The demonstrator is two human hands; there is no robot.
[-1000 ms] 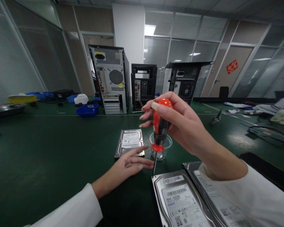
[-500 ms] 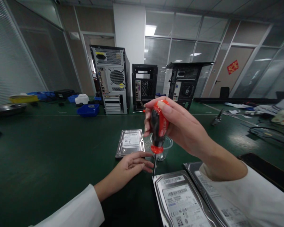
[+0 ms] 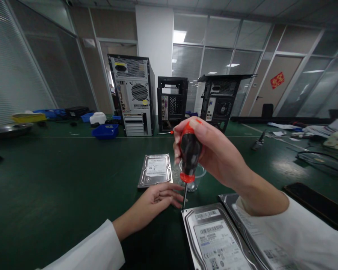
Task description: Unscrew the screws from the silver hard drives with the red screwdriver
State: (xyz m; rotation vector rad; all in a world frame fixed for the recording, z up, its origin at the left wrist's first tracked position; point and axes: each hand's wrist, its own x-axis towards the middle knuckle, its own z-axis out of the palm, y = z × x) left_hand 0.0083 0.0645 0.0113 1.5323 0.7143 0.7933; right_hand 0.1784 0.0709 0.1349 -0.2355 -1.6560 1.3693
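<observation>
The right hand (image 3: 216, 153) is clamped around the handle of the screwdriver (image 3: 189, 155). The tool's long axis stands nearly upright, tip down at the far left corner of the nearest hard drive (image 3: 214, 240). The left hand (image 3: 154, 200) rests on the counter (image 3: 59, 180) just left of the shaft, fingers spread, holding nothing.

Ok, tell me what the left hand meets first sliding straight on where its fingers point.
Most likely the thin metal shaft of the red-and-black screwdriver, held upright by the right hand; the fingertips of the left hand look almost on it.
</observation>
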